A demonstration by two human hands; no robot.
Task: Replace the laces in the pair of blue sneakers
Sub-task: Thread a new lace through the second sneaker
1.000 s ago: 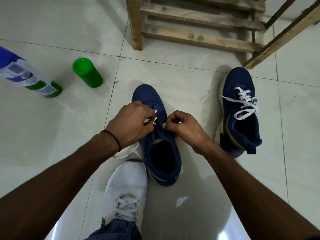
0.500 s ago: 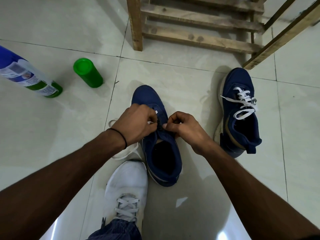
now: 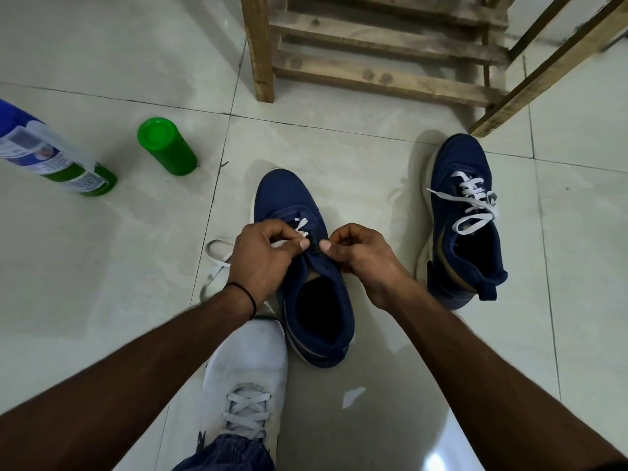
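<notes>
Blue canvas dominates the head view, where one blue sneaker (image 3: 299, 202) lies on the tiled floor (image 3: 102, 266) between the person's forearms. The left hand (image 3: 261, 256) pinches a white lace (image 3: 300, 226) at the lower eyelets, and the right hand (image 3: 365, 254), fingers curled, pinches the upper's edge just opposite, so the two hands almost touch. The second sneaker (image 3: 458, 164), already laced, sits well apart to the right. The likely hazard is the loose tail (image 3: 219, 263) trailing at left: an uneven pull could leave the ends unequal, and a skipped eyelet would force a restart.
</notes>
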